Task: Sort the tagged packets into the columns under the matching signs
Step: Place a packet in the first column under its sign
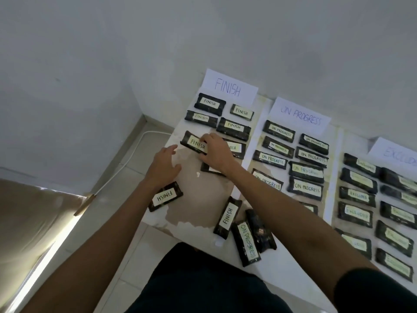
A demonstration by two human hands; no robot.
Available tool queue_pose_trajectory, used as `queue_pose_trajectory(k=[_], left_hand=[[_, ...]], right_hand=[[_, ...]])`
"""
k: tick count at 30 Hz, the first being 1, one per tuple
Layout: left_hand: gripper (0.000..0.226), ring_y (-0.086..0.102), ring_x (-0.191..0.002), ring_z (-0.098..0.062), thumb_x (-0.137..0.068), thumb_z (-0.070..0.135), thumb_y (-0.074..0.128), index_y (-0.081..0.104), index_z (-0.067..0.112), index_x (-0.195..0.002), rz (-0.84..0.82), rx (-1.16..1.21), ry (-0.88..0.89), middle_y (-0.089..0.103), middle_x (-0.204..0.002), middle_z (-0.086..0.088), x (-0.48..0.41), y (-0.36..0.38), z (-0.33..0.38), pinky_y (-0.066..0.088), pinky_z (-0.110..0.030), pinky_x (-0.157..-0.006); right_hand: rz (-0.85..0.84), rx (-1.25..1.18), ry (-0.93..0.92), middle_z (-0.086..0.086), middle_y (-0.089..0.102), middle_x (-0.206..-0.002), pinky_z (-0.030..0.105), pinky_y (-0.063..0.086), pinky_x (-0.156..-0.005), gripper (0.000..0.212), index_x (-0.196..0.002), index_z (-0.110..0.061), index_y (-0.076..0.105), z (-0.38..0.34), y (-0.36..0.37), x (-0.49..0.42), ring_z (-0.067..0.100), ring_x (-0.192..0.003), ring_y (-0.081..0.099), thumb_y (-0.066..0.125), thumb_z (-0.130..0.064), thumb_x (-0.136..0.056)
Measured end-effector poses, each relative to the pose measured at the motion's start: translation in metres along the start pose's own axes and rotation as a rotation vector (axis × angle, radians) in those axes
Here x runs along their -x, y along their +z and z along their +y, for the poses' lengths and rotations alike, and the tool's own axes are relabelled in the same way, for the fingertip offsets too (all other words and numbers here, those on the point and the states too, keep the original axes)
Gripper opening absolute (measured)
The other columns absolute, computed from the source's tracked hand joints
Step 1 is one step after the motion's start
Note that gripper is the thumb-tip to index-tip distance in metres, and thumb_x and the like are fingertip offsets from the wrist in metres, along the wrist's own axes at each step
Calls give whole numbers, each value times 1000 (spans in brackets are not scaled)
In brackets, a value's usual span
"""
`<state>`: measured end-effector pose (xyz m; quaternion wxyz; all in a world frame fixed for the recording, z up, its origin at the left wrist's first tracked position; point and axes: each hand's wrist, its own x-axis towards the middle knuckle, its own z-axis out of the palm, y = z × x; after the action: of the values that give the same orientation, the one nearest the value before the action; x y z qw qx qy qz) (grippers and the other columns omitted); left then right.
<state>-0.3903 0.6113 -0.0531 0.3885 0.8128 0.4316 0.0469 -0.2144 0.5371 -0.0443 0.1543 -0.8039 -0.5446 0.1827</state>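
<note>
Black packets with pale tags lie in columns under three paper signs: FINISH [228,87], ON PROGRESS [301,117] and EXCLUDED [398,155]. My right hand [216,152] pinches the right end of a FINISH packet [193,142] in the third row of the FINISH column. My left hand [163,166] hovers just left of it, fingers relaxed, holding nothing. Loose packets lie near the table's front: a FINISH packet [165,196] by my left wrist, another FINISH packet [228,216], an ON PROGRESS packet [247,243] and a face-down packet [260,231]. A packet [208,168] lies partly hidden under my right hand.
The table [198,199] has a worn brown patch in front of the FINISH column. Its left edge drops to a tiled floor with a white cable [126,163]. A wall stands behind the signs. My dark-clothed lap is at the bottom.
</note>
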Motion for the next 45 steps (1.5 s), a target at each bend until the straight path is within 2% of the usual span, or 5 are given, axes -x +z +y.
queue_pose_trajectory(k=[14,22,28,36,45], left_hand=[[28,55,-98,-23,-82,26,61,63,21,-110,-111,-183,36,57,-103,-4,-18,7,-35,47,-37,-87],[61,48,-103,-27,-71,36,71,50,25,-128,-309,-434,30,51,-115,-6,44,3,-45,45,-36,-83],[51,50,-101,-28,-75,22,69,51,16,-121,-312,-500,15,50,-116,-9,52,11,-42,41,-34,-75],[23,59,-84,-23,-81,18,65,58,15,-103,54,143,-267,62,-93,-5,47,-6,-18,54,-37,-76],[22,61,-100,-26,-87,9,61,60,15,-108,260,565,-418,59,-113,-11,-7,4,-12,57,-43,-81]], right_hand=[[-99,136,-19,13,53,-117,40,46,-88,45,-117,-11,55,9,33,-61,32,-107,51,68,-24,-76],[-27,50,-52,15,51,-123,43,40,-92,47,-124,-9,53,-6,25,-25,34,-111,44,60,-20,-79],[3,-101,-70,12,54,-122,43,40,-96,43,-121,-11,56,-15,12,19,30,-111,44,61,-16,-79],[-48,-355,-35,8,62,-103,30,49,-84,31,-113,-5,60,-26,1,52,16,-90,57,62,-7,-81],[-96,-146,-81,17,50,-126,36,40,-97,53,-126,-6,55,-27,26,32,31,-111,48,72,-19,-77]])
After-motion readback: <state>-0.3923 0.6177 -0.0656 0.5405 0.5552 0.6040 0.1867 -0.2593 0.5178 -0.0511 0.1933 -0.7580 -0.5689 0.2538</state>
